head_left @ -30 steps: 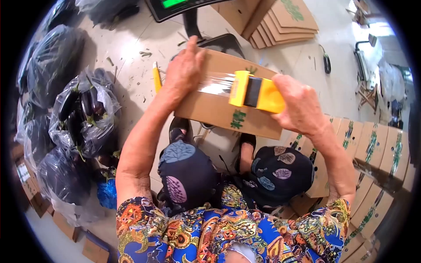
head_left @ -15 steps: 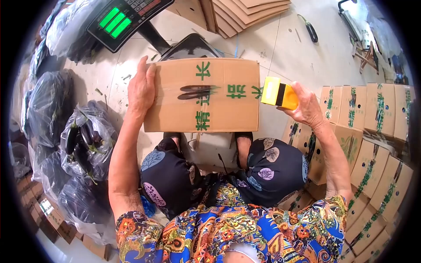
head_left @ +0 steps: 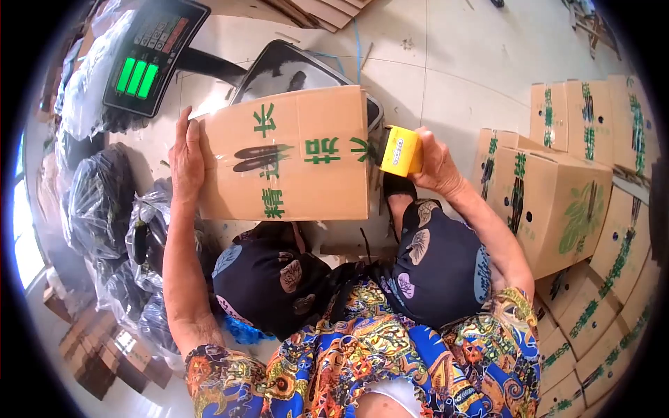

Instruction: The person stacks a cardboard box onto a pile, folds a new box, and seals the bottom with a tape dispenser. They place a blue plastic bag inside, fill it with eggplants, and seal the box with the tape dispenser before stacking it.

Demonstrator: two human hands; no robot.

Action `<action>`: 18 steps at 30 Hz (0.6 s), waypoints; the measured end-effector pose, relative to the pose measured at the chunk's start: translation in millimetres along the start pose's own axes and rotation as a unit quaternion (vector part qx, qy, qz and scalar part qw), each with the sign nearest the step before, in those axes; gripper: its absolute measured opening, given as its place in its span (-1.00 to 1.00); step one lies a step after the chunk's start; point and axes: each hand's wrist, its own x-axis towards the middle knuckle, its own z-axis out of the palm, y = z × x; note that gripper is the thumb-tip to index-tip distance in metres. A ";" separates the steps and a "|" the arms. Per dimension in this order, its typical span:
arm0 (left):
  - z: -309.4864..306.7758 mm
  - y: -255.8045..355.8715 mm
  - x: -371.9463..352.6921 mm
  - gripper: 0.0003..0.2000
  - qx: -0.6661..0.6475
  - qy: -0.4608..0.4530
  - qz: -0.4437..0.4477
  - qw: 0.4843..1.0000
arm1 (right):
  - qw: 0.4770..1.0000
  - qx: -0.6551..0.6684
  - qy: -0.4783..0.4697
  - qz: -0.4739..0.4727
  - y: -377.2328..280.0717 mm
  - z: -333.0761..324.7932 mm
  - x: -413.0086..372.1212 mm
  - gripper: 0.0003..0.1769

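A closed cardboard box (head_left: 327,188) with green printed characters and a dark eggplant picture lies across my knees, and clear tape shows along its top. My left hand (head_left: 187,157) grips the box's left end, with the fingers along the edge. In my right hand (head_left: 437,164) is a yellow tape dispenser (head_left: 401,151) with a white label. Its dark front edge is right at the box's right end. Behind the box, its near part hidden, stands the scale platform (head_left: 306,70).
The scale's display (head_left: 139,73), lit green, is at the upper left. Plastic bags (head_left: 101,198), some with eggplants, crowd the left side. Stacked printed boxes (head_left: 550,202) rise at the right. Flat cardboard sheets (head_left: 327,10) lean at the top.
The view has shifted. The tape dispenser has turned and come up against the box's right end. My left hand stays on the left end.
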 end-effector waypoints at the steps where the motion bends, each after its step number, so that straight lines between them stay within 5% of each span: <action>1: 0.9 -1.0 -0.1 -0.51 0.004 0.002 -0.001 1.000 | 0.998 -0.049 -0.026 0.017 12.4 -3.7 -11.4 -0.41; 6: 1.2 5.0 -0.7 -0.51 -0.002 -0.010 -0.030 1.000 | 0.987 -0.130 -0.032 0.089 68.6 8.8 -61.8 -0.42; 11: 6.2 -5.0 3.5 -0.52 -0.015 0.012 0.016 1.000 | 0.966 -0.239 -0.061 0.078 42.8 -3.5 -41.5 -0.45; 16: 8.2 -5.0 0.9 -0.51 -0.033 0.005 0.002 0.999 | 0.846 -0.401 -0.286 0.206 -18.8 25.7 24.8 -0.66; 17: 8.1 -4.4 -0.5 -0.51 -0.040 -0.003 0.000 0.999 | 0.719 -0.638 -0.211 -0.177 -29.8 3.4 19.4 -0.70; 18: 8.0 -3.1 -1.3 -0.51 -0.048 -0.009 -0.001 0.999 | 0.739 -0.608 -0.276 -0.088 -31.8 18.6 30.2 -0.70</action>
